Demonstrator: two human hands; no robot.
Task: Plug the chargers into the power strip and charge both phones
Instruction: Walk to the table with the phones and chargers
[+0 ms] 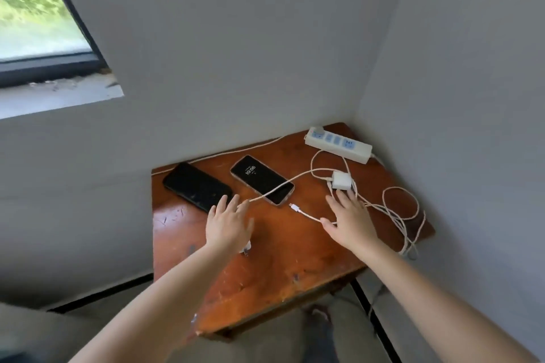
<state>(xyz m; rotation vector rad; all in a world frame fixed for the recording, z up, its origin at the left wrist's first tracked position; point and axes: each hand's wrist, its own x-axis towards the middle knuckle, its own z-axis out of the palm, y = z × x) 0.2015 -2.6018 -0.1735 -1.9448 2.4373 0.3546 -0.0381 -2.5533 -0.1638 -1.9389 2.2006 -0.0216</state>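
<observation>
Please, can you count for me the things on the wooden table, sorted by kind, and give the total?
Phones: 2, a dark one and a lit one
Power strip: 1
Charger blocks: 2, one white block and one partly hidden under the left hand
Total: 5, cables not counted since they tangle and cannot be separated.
</observation>
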